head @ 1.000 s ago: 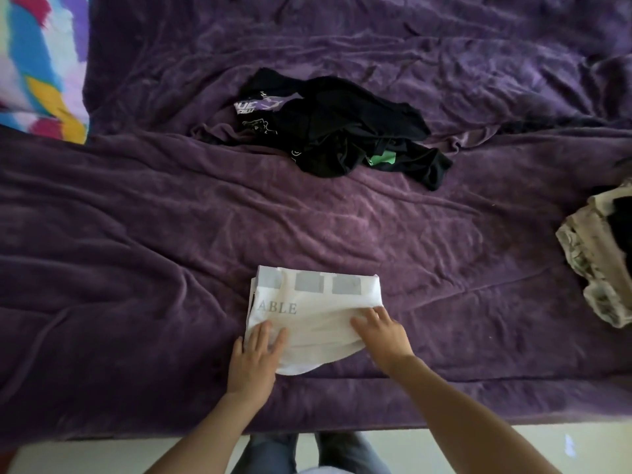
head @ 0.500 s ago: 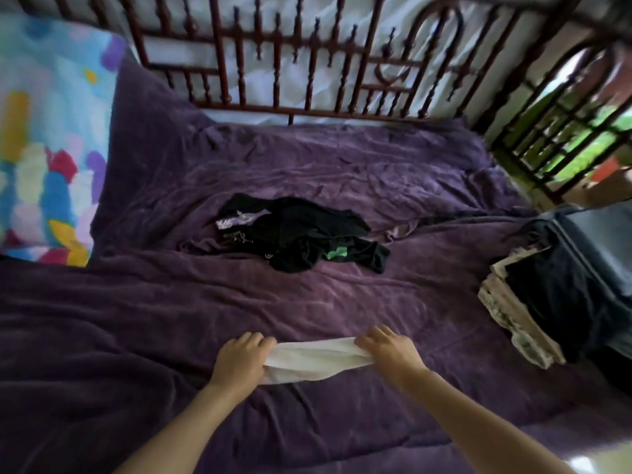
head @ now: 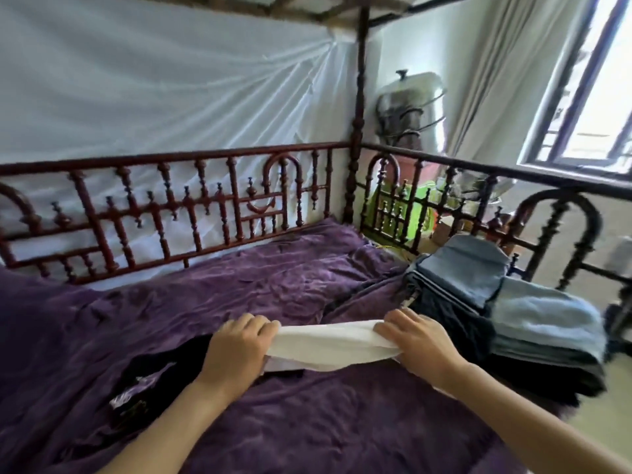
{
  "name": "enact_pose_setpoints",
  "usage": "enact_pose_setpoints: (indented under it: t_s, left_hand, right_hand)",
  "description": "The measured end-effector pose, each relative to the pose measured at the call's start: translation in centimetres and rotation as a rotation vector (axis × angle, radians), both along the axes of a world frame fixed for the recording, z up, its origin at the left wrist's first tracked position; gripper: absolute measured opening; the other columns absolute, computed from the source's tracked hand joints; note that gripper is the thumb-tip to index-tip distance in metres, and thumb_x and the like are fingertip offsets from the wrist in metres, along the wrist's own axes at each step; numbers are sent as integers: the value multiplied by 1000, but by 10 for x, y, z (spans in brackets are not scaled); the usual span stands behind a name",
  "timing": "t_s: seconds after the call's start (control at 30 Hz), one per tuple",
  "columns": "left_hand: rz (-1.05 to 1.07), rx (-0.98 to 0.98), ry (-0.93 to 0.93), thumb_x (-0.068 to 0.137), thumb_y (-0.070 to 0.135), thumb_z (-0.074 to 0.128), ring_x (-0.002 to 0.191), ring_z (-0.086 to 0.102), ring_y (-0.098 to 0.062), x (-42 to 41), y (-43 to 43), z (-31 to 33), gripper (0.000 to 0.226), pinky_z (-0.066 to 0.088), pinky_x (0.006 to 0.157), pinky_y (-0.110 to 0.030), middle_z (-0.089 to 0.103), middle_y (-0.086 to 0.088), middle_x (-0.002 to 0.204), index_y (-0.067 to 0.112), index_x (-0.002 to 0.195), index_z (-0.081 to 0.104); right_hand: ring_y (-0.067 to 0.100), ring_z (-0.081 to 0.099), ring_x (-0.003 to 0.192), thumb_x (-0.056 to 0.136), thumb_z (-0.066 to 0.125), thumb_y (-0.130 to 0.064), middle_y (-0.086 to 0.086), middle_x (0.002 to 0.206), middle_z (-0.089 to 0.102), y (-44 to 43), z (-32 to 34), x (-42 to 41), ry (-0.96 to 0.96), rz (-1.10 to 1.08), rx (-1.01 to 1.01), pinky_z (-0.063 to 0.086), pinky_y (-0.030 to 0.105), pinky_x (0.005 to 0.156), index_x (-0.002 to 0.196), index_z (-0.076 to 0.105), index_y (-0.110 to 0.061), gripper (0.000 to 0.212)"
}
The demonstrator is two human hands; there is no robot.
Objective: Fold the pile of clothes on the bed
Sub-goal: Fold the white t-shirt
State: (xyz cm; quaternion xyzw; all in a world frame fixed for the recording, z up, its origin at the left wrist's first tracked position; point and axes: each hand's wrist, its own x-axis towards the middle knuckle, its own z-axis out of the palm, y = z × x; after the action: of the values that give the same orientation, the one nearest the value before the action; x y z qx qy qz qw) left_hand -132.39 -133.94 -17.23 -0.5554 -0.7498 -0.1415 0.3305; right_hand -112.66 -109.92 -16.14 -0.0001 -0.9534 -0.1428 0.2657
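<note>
Head view: both hands are carrying the folded white garment [head: 330, 342] toward the stack of folded clothes [head: 506, 323].

The left hand [head: 236, 350] and right hand [head: 415, 340] are gripping its two ends above the purple blanket [head: 273, 289]; keeping it level and taut should be saving the fold, while the black clothes [head: 150, 381] are waiting unfolded.

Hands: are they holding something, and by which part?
Yes. The folded white garment is held by its two ends: the left hand grips the left end, the right hand the right end.
</note>
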Motion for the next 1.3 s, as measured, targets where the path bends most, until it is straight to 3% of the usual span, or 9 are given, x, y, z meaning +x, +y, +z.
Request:
enact_pose_setpoints:
  t_s: [0.2,0.33,0.57,0.67,0.93,1.03,1.17,1.23,1.3]
  left_hand:
    - [-175,14,77,34,12,87,54,60,-20,61,94,20,54,44,42,-25,62,2,65,16,82,64]
    - [-262,-38,87,28,10,85,50,56,-15,126,174,6,48,40,39,-22,57,6,58,20,72,66]
    - [-323,-205,107,31,10,77,49,53,-12,228,307,-24,37,38,39,-20,54,9,55,23,62,63]
    - [-307,-283,65,32,7,67,51,55,-11,248,340,-37,32,41,41,-17,55,10,53,25,58,63]
    - [-116,-412,14,24,6,77,46,54,-12,196,403,-52,38,35,38,-16,53,10,47,25,52,60]
    - [-125,-239,-24,58,10,56,55,58,-17,158,442,-30,16,42,43,-22,61,7,58,22,62,66]
    - [25,-190,-175,71,5,40,100,60,-28,119,488,-33,43,55,67,-38,69,-10,106,16,100,71]
    - [229,-458,-292,82,-4,38,138,25,-39,107,501,-54,68,36,103,-51,24,-20,151,26,144,33]
    - [336,-821,-467,90,3,44,144,-6,-37,110,500,-79,82,12,114,-48,-13,-18,155,34,149,-3]
  right_hand:
    - [14,59,68,63,47,-40,-6,77,61,58,2,99,98,-139,47,46,19,48,91,49,-29,30]
    - [14,58,67,41,76,-26,-7,76,59,110,-12,183,85,-229,33,47,19,46,88,50,-28,54]
    - [11,57,61,49,64,-32,-12,79,48,178,-34,305,6,-454,-233,38,17,39,88,46,-32,42]
    - [10,59,58,21,86,-28,-11,69,56,203,-56,321,-90,-555,-441,36,15,36,86,44,-32,77]
    - [6,57,49,11,85,-37,-13,58,51,277,-69,257,-338,-571,-423,33,15,33,76,50,-33,74]
    - [12,60,53,15,89,-32,-9,63,57,311,-44,213,-244,-568,-394,41,21,34,75,62,-31,66]
    - [22,61,72,23,89,-44,0,83,60,341,-38,157,-288,-633,-407,49,28,49,91,62,-24,76]
    - [35,50,110,45,81,-61,15,122,51,343,-55,137,-473,-667,-452,51,46,78,123,49,-20,93]
    - [33,12,142,81,57,-59,13,155,10,341,-79,127,-693,-662,-610,24,54,107,146,21,-24,82]
